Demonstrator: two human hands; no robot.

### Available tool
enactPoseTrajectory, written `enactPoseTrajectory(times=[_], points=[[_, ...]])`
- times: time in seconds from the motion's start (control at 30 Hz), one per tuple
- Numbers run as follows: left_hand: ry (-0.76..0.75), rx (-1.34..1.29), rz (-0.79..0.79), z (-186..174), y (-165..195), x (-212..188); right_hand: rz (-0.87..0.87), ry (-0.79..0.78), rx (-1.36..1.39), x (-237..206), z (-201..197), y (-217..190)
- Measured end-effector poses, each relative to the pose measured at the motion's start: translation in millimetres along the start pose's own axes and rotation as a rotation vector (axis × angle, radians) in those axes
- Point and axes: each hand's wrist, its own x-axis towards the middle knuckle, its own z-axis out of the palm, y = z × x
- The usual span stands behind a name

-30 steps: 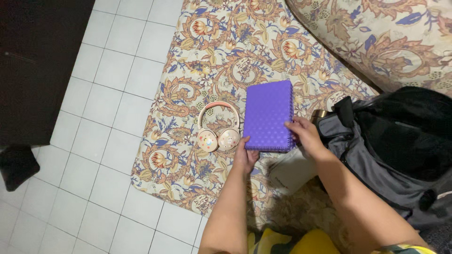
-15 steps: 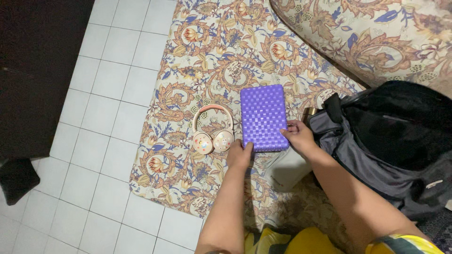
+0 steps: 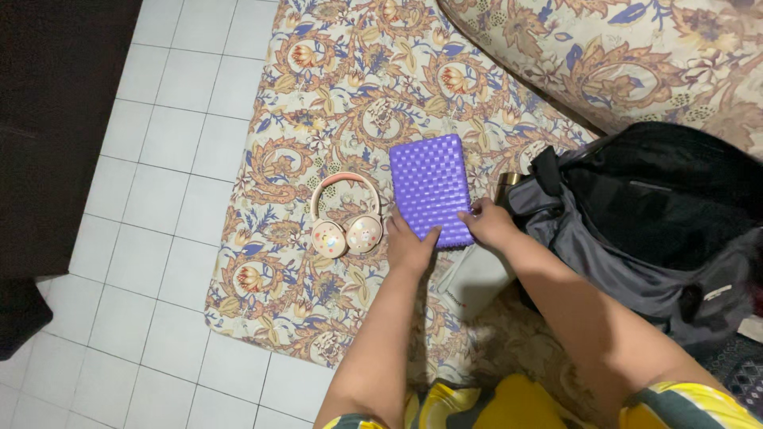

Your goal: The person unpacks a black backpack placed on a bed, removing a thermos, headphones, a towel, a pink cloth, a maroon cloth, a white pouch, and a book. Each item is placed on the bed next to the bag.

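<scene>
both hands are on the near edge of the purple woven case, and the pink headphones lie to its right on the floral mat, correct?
Not quite: in the head view the pink headphones lie left of the purple woven case, not right. Both the left hand and right hand do touch its near edge.

Scene is evenly lit by soft indoor light; white floor tiles [image 3: 159, 199] are rendered bright, without glare. Left edge of the frame is lost in deep shadow. Focus is held mid-frame; slight softness is seen at the bottom edge.
</scene>
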Motion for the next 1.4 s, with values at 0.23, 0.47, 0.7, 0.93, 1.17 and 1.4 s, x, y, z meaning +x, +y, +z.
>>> enactPoseTrajectory(times=[0.23,0.47,0.7,0.93,1.17,1.4], points=[[0.035,0.165,0.046,28,5,-16,-0.029,0.027,-0.011,-29,5,16],[-0.049,0.125,0.012,20,7,-35,0.062,-0.112,-0.151,-46,3,28],[-0.107,0.149,-0.159,14,19,-50,0.056,-0.214,-0.047,-54,2,48],[-0.235,0.283,-0.188,27,17,-49,0.059,0.055,-0.178,-74,18,64],[0.019,0.204,0.065,41,-19,-74,-0.467,-0.154,-0.408,-106,2,69],[0.133,-0.015,0.366,32,-34,-94,-0.456,-0.206,-0.312,-125,-32,70]])
